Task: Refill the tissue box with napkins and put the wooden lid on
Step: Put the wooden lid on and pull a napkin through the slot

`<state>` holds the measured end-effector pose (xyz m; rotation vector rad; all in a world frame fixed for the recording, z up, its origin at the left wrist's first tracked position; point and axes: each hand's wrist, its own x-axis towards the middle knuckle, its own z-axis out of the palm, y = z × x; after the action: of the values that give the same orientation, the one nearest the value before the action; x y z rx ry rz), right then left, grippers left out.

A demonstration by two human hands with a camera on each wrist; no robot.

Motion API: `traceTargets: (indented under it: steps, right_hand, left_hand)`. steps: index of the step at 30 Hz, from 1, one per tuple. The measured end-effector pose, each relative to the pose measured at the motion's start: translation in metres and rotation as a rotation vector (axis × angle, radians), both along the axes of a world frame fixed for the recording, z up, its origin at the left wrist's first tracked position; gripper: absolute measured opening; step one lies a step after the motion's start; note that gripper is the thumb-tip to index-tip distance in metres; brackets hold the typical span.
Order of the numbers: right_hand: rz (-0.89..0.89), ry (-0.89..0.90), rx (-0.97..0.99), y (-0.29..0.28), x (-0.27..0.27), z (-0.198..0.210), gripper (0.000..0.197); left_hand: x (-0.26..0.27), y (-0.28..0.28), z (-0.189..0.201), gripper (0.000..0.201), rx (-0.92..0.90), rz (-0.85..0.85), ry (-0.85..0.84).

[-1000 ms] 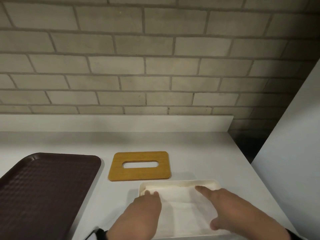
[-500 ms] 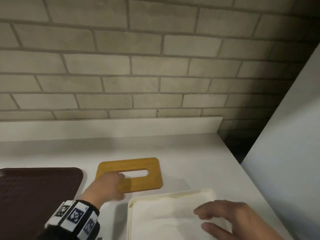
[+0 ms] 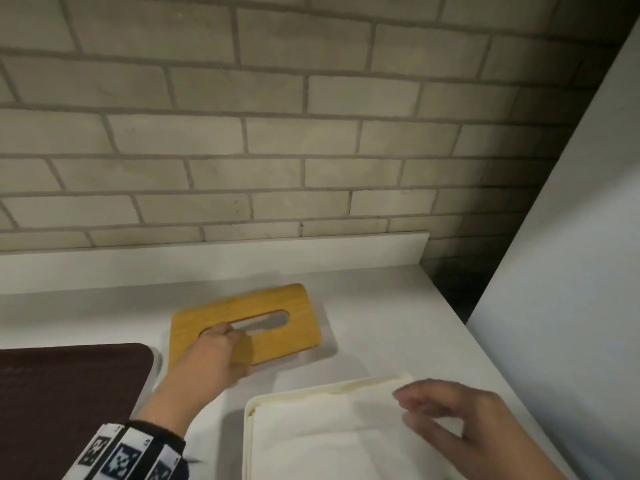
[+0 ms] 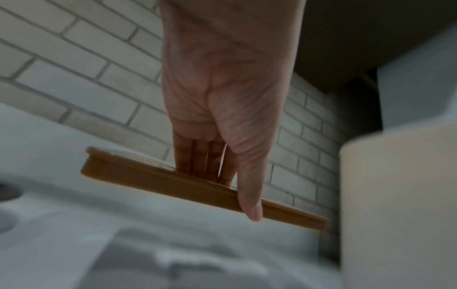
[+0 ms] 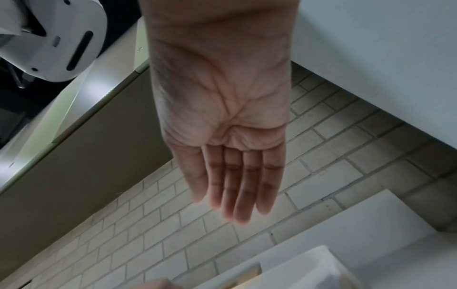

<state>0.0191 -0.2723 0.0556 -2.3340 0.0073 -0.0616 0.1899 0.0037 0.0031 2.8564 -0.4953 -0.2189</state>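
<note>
Head view: the left hand [image 3: 216,355] grips the wooden lid [image 3: 277,327] at its near long edge, fingers hooked into the oval slot and thumb on the near rim. The lid is tilted, its left part raised off the white desk [image 3: 381,306], and it casts a shadow on the surface beside it. It lies beyond the tissue box [image 3: 247,431], apart from it, and just right of the dark brown tray [image 3: 62,393] at the left edge of the desk.

The tissue box is a white open container at the lower centre, filled with a flat stack of white napkins [image 3: 329,431]; no lid is on it. The right hand [image 3: 460,420] hovers over the right part of the box, fingers loosely curved and holding nothing; whether the fingertips touch the napkins cannot be told.

Left wrist view: the fingers [image 4: 197,156] pass over the top of the lid [image 4: 173,181] and the thumb presses against its side edge; the lid is clear of the desk at this end, with the wall of the box [image 4: 395,205] at the right.

Right wrist view: the right hand [image 5: 227,136] shows an open palm with straight fingers [image 5: 237,185] held together, nothing in it. A pale brick wall [image 3: 277,150] and a low white upstand [image 3: 207,258] close the back of the desk.
</note>
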Motion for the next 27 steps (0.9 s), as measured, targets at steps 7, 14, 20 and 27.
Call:
traceTargets:
  steps: [7, 14, 20, 27]
  right_hand:
    - [-0.213, -0.130, 0.500, 0.016, 0.026, 0.021, 0.042]
    - [-0.275, -0.091, 0.702, 0.016, 0.022, 0.022, 0.028]
    - [-0.287, -0.029, 0.994, -0.007, 0.007, 0.009, 0.028]
    - [-0.365, 0.062, 0.837, -0.004, -0.007, -0.020, 0.023]
  left_hand:
    - [-0.071, -0.020, 0.081, 0.061, -0.167, -0.135, -0.267]
    - [-0.132, -0.043, 0.086, 0.058, -0.168, -0.324, -0.417]
    - [-0.159, -0.042, 0.074, 0.084, -0.543, 0.160, -0.533]
    - [-0.169, -0.050, 0.046, 0.032, -1.239, 0.526, -0.025]
